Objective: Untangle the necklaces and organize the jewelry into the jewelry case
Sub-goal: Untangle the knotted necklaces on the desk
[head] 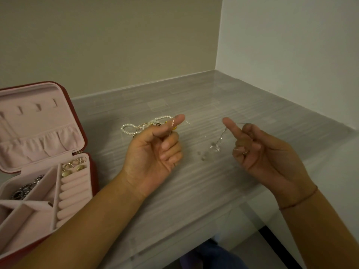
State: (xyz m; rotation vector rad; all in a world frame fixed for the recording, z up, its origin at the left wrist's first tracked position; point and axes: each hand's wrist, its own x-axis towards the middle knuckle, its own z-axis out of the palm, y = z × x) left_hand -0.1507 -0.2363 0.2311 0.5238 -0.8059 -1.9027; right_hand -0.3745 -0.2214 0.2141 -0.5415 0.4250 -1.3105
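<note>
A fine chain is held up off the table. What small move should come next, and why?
Probably carry the thin chain to the open jewelry case: it appears draped over both the left hand and right hand, pendant dangling free, seemingly clear of the pearl pile.

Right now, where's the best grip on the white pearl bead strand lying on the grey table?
Probably the left loop of the white pearl bead strand, from above-left: it lies flat and clear, while the right part tangles with gold pieces behind the left hand.
</note>
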